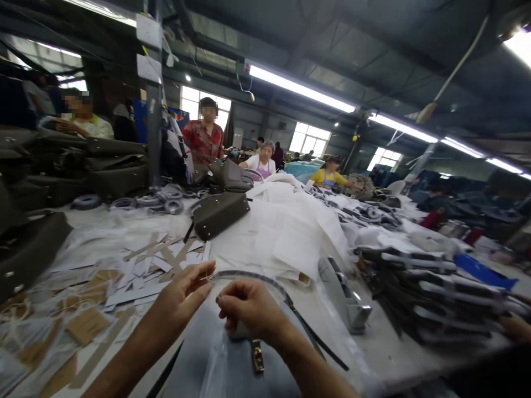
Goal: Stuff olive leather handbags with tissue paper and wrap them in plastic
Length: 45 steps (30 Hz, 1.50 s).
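Note:
A blue-grey bag (236,365) lies in front of me with a gold-coloured clasp (258,356) on it. A dark strap (305,320) curves round its far and right sides. Above the bag's left part, my left hand (191,293) is raised with thumb and fingers apart and nothing clear between them. My right hand (249,309) is over the bag, just beyond the clasp, its fingers curled and pinched together. Whatever its fingertips hold is too small to make out.
Paper strips and brown cards (87,326) cover the left side. A dark bag (222,214) and white sheets (286,221) lie ahead. To the right are a grey metal tool (346,301) and stacked dark bundles (435,293). Several people are farther back; another person's arm (514,326) shows at the right edge.

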Motion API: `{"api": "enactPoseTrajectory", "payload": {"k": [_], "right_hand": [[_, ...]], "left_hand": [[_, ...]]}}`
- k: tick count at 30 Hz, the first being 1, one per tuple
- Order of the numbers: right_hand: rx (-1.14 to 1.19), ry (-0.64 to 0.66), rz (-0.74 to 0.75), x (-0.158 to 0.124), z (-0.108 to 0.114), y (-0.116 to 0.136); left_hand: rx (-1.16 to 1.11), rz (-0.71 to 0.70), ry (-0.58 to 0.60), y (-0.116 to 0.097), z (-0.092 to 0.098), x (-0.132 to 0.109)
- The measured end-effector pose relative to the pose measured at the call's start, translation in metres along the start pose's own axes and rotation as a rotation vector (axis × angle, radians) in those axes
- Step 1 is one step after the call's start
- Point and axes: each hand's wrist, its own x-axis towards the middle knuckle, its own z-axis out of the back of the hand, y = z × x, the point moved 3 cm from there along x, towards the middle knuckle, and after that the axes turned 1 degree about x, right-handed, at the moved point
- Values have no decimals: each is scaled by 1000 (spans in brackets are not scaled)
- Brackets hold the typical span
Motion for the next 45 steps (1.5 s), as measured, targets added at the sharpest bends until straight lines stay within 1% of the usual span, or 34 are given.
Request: {"api": "enactPoseTrajectory", "payload": {"k": [2,3,5,7,9,13,16,18,20,21,23,25,26,27,28,30,31,32,33,34,35,37,39,40,42,43,45], "right_hand": [[58,-1,42,-3,2,9],[59,-33,73,-4,4,13],[-1,-142,161,-5,9,18],[-74,-228,225,-5,14,19],[-66,-215,199,-4,16,16],[106,-77,47,-5,18,4],[174,-52,-38,-9,23,-8],[176,-20,-97,-11,27,-17],[133,-10,-61,-13,31,-22],[109,-23,-12,-13,33,-22],[105,-72,83,-14,36,-20],[202,-89,106,-12,37,-16],[274,-92,101,-11,38,-14],[351,-105,101,-9,40,-11],[424,-128,108,-6,44,-8],[496,-200,113,-1,55,-2],[475,-234,99,3,61,0],[411,-253,66,8,67,2],[303,-260,19,14,73,3],[153,-251,-39,20,76,2],[-24,-229,-98,28,79,0],[-396,-142,-207,45,77,-10],[-698,1,-318,63,68,-29],[-793,79,-373,71,62,-41],[-871,232,-472,86,49,-64],[-861,308,-511,92,44,-75],[-763,451,-556,103,34,-89]], "left_hand": [[156,-64,103,-3,-4,0],[212,-94,167,-6,-8,-1],[279,-111,279,-10,-17,-4],[310,-84,332,-11,-23,-7],[337,-56,332,-10,-27,-7],[378,-80,310,-8,-27,-8],[438,-146,218,-11,-25,-8],[457,-194,157,-14,-26,-8],[433,-189,159,-13,-31,-8],[398,-150,197,-11,-34,-8],[258,-35,323,-6,-44,-8],[47,35,477,-3,-52,-7],[-63,46,519,-1,-53,-4],[-151,52,516,3,-51,1],[-182,61,465,9,-46,7],[-83,110,258,30,-27,23],[19,142,147,43,-15,31],[114,169,67,57,-4,38],[183,197,23,71,5,43],[221,226,10,85,12,46],[230,259,20,99,15,48],[226,332,59,122,15,49],[182,404,113,137,6,46],[149,436,147,142,1,45],[74,484,221,147,-9,42],[40,493,252,149,-13,41],[-1,480,286,149,-15,40]]}}
